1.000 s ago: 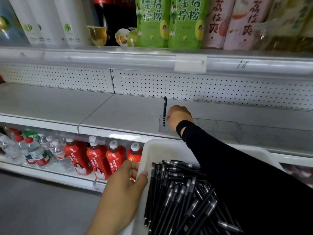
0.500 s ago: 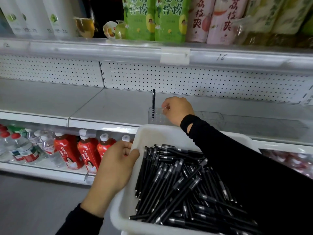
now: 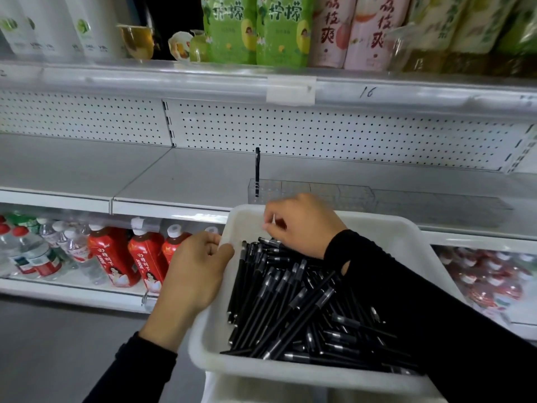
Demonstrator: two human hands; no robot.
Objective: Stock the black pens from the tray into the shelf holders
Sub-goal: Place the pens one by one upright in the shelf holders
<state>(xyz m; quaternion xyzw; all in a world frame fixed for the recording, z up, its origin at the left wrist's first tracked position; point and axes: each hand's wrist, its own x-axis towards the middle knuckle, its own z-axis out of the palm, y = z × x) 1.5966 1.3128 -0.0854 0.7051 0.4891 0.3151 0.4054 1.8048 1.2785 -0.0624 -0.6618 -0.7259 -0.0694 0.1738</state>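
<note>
A white plastic tray [image 3: 215, 353] holds a heap of several black pens [image 3: 290, 303]. My left hand [image 3: 194, 274] grips the tray's left rim. Over the far end of the heap hovers my right hand [image 3: 299, 225], fingers curled and apart, with no pen seen in it. On the grey shelf [image 3: 186, 175] stands a clear holder [image 3: 311, 193] with rows of holes. One black pen [image 3: 257, 173] stands upright in its left end. The rest of the holder's holes look bare.
A white pegboard [image 3: 319, 132] backs the shelf. Drink pouches and cartons [image 3: 255, 27] line the shelf above. Red-labelled bottles [image 3: 128, 257] and water bottles [image 3: 35, 251] fill the shelf below at left. A price-label strip [image 3: 290, 88] runs overhead.
My right hand has let go of the pen standing in the holder and drawn back down to the tray's pens. The view has tilted down; the tray looms larger.
</note>
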